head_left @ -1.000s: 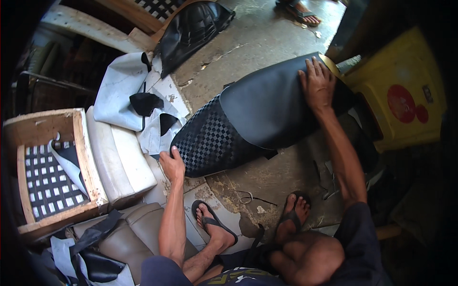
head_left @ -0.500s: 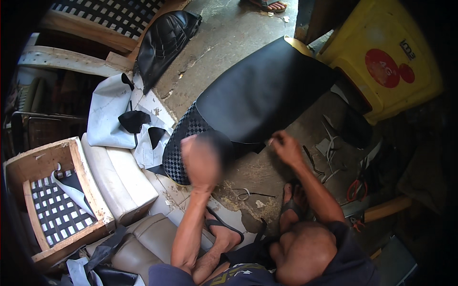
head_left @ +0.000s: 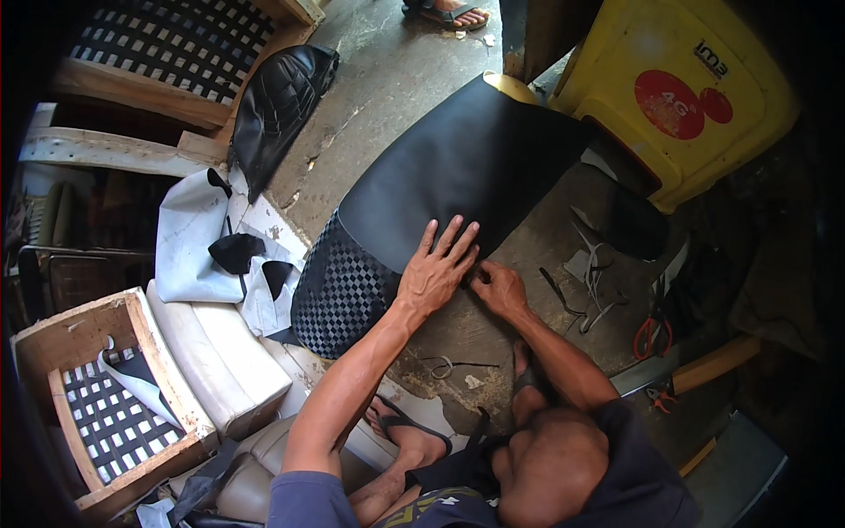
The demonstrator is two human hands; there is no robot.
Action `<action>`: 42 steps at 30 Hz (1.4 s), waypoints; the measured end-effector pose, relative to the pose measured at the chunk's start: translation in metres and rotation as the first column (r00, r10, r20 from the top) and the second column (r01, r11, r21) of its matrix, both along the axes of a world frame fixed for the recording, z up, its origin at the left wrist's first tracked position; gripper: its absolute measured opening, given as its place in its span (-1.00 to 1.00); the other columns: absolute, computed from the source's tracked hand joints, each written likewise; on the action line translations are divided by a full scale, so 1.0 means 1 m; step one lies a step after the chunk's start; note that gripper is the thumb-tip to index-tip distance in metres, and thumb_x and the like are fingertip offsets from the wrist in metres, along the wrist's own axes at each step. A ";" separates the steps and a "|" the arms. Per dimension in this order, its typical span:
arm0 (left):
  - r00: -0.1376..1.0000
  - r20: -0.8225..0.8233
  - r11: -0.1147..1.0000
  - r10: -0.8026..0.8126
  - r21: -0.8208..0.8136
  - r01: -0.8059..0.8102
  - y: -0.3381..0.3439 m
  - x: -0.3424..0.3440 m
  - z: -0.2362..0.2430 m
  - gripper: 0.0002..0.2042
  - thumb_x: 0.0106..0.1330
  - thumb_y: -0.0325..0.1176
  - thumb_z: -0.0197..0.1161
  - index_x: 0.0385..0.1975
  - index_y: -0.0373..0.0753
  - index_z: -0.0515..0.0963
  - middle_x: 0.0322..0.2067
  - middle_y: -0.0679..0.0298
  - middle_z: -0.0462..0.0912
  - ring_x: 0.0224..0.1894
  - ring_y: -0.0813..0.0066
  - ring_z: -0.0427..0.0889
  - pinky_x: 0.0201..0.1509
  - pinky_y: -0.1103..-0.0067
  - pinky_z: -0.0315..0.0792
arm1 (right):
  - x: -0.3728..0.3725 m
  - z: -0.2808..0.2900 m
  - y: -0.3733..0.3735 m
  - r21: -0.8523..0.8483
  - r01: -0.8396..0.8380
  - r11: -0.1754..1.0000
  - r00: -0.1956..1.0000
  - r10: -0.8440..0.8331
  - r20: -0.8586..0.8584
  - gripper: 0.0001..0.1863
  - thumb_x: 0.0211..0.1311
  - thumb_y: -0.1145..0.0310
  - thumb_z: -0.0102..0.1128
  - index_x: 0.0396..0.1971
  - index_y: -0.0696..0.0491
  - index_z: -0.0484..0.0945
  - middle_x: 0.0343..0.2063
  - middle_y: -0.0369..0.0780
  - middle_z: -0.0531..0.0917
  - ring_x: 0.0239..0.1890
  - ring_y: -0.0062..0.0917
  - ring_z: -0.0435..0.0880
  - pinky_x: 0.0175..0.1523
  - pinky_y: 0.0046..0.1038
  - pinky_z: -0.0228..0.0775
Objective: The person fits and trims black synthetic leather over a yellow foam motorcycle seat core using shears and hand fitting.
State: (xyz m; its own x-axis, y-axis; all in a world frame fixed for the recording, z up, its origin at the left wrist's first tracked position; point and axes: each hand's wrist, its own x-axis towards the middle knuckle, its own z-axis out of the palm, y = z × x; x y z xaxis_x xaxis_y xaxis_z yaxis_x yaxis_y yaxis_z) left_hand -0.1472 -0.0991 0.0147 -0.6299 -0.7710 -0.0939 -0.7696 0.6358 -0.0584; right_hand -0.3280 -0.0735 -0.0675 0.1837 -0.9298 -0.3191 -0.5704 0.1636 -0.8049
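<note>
A long motorcycle seat [head_left: 440, 167] lies on the floor before me, wrapped in a smooth black cover with a checkered section [head_left: 339, 286] at its near left end. Yellow foam [head_left: 509, 87] shows at its far end. My left hand [head_left: 436, 268] rests flat on the cover near the seam, fingers spread. Right beside it, my right hand [head_left: 499, 289] has its fingers bent and pinched at the cover's lower edge. The fingertips there are partly hidden, but they seem to hold that edge.
Red-handled scissors [head_left: 653, 336] and orange-handled pliers [head_left: 660, 400] lie at the right, near thin offcut strips [head_left: 598, 273]. A yellow panel [head_left: 695, 97] stands at far right. White cushion [head_left: 216, 352], wooden frame [head_left: 132, 396] and black cover [head_left: 282, 106] lie left. Someone's sandalled foot [head_left: 453, 16] shows at top.
My left hand has moved right, from the checkered end to the smooth cover, and now lies flat. My right hand has come down and left to the cover's edge.
</note>
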 end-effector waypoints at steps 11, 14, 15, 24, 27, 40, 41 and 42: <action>0.995 -0.097 0.999 0.034 0.013 -0.033 0.013 -0.001 0.005 -0.60 0.40 -0.20 0.20 0.22 -0.02 0.54 0.54 0.16 0.14 0.61 0.03 -0.02 0.62 -0.04 -0.12 | -0.008 0.019 -0.014 -0.077 0.004 0.997 0.992 0.006 0.123 -0.72 0.24 0.29 0.32 -0.11 0.11 0.62 -0.21 -0.05 0.72 -0.16 -0.16 0.73 -0.03 -0.20 0.55; 0.895 -0.332 0.941 0.298 -0.054 -0.333 0.018 0.015 0.029 -0.56 0.43 -0.18 0.20 0.28 -0.08 0.48 0.48 0.04 0.22 0.57 0.00 0.09 0.59 -0.02 -0.06 | -0.026 0.026 -0.040 -0.408 0.162 0.899 0.983 -0.111 0.145 -0.57 0.28 0.27 0.34 0.09 0.12 0.58 0.06 0.02 0.60 0.08 -0.14 0.62 0.15 -0.19 0.47; 0.841 -0.358 0.877 0.405 -0.108 -0.468 0.020 0.030 0.039 -0.56 0.44 -0.19 0.19 0.28 -0.15 0.47 0.45 -0.02 0.27 0.55 -0.03 0.13 0.58 0.01 -0.03 | -0.031 0.033 -0.061 -0.488 0.178 0.855 0.984 -0.139 0.114 -0.49 0.28 0.26 0.36 0.19 0.12 0.54 0.18 0.05 0.52 0.19 -0.11 0.54 0.25 -0.16 0.41; -0.531 -0.347 -0.149 0.773 0.714 -0.684 0.164 0.267 -0.007 -0.36 0.50 0.07 0.13 0.27 -0.43 0.40 0.24 -0.10 0.49 0.28 0.04 0.47 0.41 0.20 0.29 | 0.013 0.060 -0.210 -0.620 -0.163 0.768 0.899 -0.143 -0.414 -0.24 0.33 -0.33 0.08 0.47 -0.33 0.34 0.58 -0.17 0.05 0.60 0.06 -0.16 0.51 0.38 -0.26; -0.669 -0.283 -0.003 0.687 0.920 -0.393 0.199 0.270 -0.016 -0.31 0.51 0.14 0.15 0.22 -0.49 0.41 0.16 -0.02 0.59 0.19 0.21 0.58 0.28 0.28 0.44 | 0.032 0.055 -0.208 -0.630 -0.187 0.754 0.905 -0.117 -0.409 -0.28 0.29 -0.36 0.12 0.42 -0.48 0.40 0.58 -0.18 0.06 0.60 0.13 -0.20 0.47 0.45 -0.27; -0.875 -0.274 -0.326 0.398 0.850 -0.414 0.336 0.245 -0.002 -0.41 0.54 0.04 0.05 0.22 -0.44 0.48 0.15 -0.04 0.63 0.10 0.13 0.66 0.18 0.27 0.53 | 0.153 0.068 -0.016 -0.739 -0.509 0.442 0.763 0.629 -0.149 -0.51 0.36 -0.12 0.18 0.12 -0.12 0.65 0.24 -0.23 0.57 0.43 -0.24 0.34 0.50 0.35 -0.18; -0.733 -0.255 -0.587 0.630 0.462 -0.665 0.329 0.247 0.006 -0.46 0.52 -0.08 0.11 0.22 -0.48 0.46 0.22 -0.11 0.55 0.19 0.03 0.59 0.28 0.26 0.45 | 0.146 0.068 0.001 -0.733 -0.423 0.533 0.807 0.590 -0.037 -0.55 0.36 -0.05 0.20 0.09 -0.09 0.65 0.18 -0.22 0.60 0.37 -0.24 0.41 0.48 0.26 -0.07; -0.579 -0.317 -0.508 0.752 0.281 -0.814 0.317 0.241 0.015 -0.49 0.50 -0.12 0.12 0.21 -0.48 0.46 0.24 -0.14 0.52 0.23 -0.01 0.55 0.32 0.24 0.41 | 0.134 0.070 0.010 -0.718 -0.334 0.611 0.840 0.538 0.066 -0.59 0.37 0.03 0.22 0.06 -0.05 0.66 0.13 -0.20 0.63 0.32 -0.24 0.47 0.46 0.17 0.04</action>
State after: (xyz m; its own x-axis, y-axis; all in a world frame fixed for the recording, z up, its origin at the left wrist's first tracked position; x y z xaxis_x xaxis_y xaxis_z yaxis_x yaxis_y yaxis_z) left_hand 0.0939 0.2174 0.0297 0.9874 -0.1208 -0.1022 -0.0751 -0.9262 0.3694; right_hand -0.1937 -0.0631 0.0030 0.6013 -0.6544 0.4584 -0.1907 -0.6746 -0.7131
